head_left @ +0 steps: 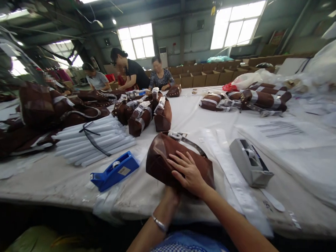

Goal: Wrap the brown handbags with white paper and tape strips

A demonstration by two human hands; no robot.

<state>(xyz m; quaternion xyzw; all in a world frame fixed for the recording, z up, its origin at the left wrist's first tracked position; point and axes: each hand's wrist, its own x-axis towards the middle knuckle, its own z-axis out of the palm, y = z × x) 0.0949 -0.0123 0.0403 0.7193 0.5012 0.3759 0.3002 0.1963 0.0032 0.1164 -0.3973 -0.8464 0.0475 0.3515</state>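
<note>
A brown leather handbag [161,159] lies on its side on the white-covered table in front of me, a dark strap [195,146] and white wrapping along its far edge. My right hand [187,170] rests on the bag's upper face, fingers stretched out and spread. From below, my left hand [171,195] reaches to the bag's near side; its fingers are hidden by the bag, so their grip does not show. A blue tape dispenser [115,172] stands left of the bag, and a grey tape dispenser [251,164] stands to its right.
Tied white paper rolls [96,140] lie left, near piled brown bags [39,106]. Several wrapped bags [162,116] stand beyond my bag, more [265,98] at back right. White plastic sheets [291,145] cover the right side. Co-workers [161,76] work across the table; cardboard boxes [198,80] stand behind.
</note>
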